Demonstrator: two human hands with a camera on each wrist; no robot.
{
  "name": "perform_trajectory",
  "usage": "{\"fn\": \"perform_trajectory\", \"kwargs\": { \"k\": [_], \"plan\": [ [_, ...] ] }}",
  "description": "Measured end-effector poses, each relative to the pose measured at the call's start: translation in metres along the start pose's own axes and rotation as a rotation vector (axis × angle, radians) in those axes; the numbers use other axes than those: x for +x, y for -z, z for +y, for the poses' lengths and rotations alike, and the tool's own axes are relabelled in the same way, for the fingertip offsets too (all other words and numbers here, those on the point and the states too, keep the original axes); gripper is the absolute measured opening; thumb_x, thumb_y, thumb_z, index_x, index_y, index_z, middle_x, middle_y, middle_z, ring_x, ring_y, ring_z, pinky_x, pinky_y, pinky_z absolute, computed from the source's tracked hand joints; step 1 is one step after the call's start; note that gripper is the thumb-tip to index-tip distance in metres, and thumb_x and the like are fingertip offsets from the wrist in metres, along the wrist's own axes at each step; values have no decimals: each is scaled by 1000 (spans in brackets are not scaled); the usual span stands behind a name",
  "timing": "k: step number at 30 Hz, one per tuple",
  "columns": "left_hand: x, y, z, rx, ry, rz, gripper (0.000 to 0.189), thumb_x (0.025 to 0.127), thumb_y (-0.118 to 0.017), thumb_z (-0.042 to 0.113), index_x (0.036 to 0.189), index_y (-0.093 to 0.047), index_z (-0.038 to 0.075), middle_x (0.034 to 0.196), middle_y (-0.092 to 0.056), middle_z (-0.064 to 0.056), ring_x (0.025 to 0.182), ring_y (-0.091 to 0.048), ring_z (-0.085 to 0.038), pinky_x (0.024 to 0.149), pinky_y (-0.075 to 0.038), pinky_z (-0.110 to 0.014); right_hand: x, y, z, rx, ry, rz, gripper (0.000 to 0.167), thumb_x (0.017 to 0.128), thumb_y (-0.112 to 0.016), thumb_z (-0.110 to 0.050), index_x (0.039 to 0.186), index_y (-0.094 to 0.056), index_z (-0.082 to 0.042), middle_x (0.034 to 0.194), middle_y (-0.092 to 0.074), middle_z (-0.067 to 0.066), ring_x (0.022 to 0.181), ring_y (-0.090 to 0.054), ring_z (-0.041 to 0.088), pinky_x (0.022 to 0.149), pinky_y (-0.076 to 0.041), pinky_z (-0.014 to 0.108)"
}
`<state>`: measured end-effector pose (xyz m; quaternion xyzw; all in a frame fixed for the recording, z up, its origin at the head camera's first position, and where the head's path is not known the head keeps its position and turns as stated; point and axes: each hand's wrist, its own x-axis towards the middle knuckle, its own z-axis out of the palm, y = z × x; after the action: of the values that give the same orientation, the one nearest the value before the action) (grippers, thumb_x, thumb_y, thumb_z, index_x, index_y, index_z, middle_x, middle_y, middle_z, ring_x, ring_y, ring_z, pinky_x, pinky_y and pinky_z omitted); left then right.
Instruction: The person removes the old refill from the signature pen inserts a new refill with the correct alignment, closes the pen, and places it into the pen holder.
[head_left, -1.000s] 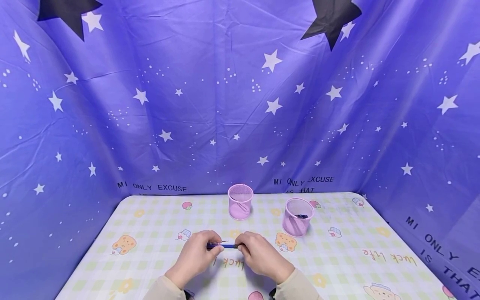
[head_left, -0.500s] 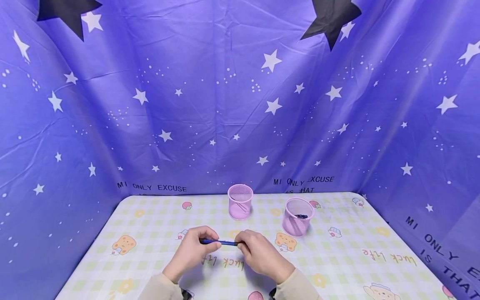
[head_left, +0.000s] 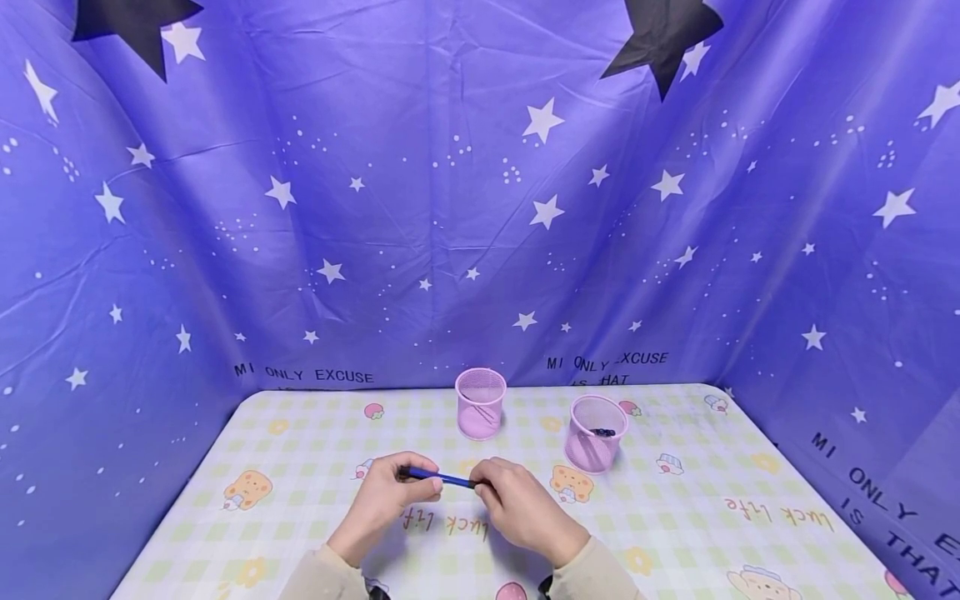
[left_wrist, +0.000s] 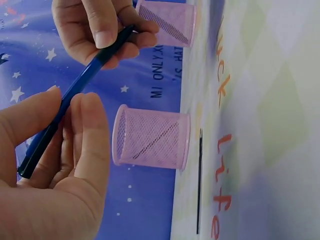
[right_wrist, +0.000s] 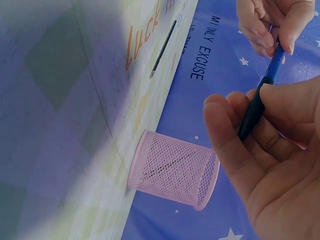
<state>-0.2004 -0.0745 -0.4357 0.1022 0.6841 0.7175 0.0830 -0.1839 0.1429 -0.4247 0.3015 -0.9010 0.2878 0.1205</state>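
A slim blue pen [head_left: 455, 479] with dark ends spans the gap between the two hands, low over the table. My left hand [head_left: 386, 496] pinches the blue barrel between thumb and fingers, and the pen's dark end sticks out past them in the left wrist view. At the other end, the dark grip section [right_wrist: 254, 111], my right hand [head_left: 521, 504] holds the pen between thumb and curled fingers. A thin black pen refill [left_wrist: 199, 185] lies on the tablecloth beyond the hands; the head view hides it.
Two pink mesh pen cups stand past the hands. The back cup [head_left: 480, 421] holds a thin dark stick leaning inside; the right cup [head_left: 588, 454] holds dark blue pieces. A checked tablecloth [head_left: 315, 450] covers the table, and a purple star curtain [head_left: 420, 208] hangs behind it.
My left hand has shifted slightly left and up, lifting its end of the pen so the pen slants. More of the blue barrel shows. My right hand has stayed nearly still.
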Motion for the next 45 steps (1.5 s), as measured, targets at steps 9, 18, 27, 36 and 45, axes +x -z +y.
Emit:
{"fn": "perform_trajectory", "kwargs": {
  "k": [9,18,27,36,45],
  "plan": [
    [-2,-5,-1,-172,18,23,34,78,-74,-3,105,-58,-15,86,-65,-11,80,-67,-22,79,-55,-36,0,0,0,7,13,19,10,91,-59,-3,93,-63,-12,82,-55,-9,72,-49,3,67,-46,23],
    [-3,-11,-3,-245,26,74,31,80,-72,-3,105,-59,-15,90,-67,-11,83,-68,-22,83,-54,-36,1,1,-2,30,6,12,10,91,-59,-3,94,-64,-12,83,-55,-10,73,-49,3,68,-46,23],
    [-2,-15,-6,-283,26,98,28,82,-71,-2,105,-60,-13,92,-66,-12,86,-68,-23,84,-53,-36,1,-1,-2,36,-1,7,10,91,-59,-4,94,-64,-12,82,-55,-10,73,-50,3,68,-47,23],
    [-2,-15,-5,-292,20,119,26,82,-71,-2,103,-61,-12,96,-66,-14,87,-67,-23,84,-53,-37,1,1,-3,52,-17,5,6,91,-61,-9,95,-63,-13,84,-55,-10,73,-50,2,67,-46,22],
    [-2,-12,-4,-271,5,153,30,81,-71,-2,105,-59,-15,98,-66,-17,91,-67,-32,83,-54,-37,0,6,-1,26,-79,9,15,91,-62,-17,105,-63,-10,94,-61,-4,84,-59,7,76,-51,30]
  ]
}}
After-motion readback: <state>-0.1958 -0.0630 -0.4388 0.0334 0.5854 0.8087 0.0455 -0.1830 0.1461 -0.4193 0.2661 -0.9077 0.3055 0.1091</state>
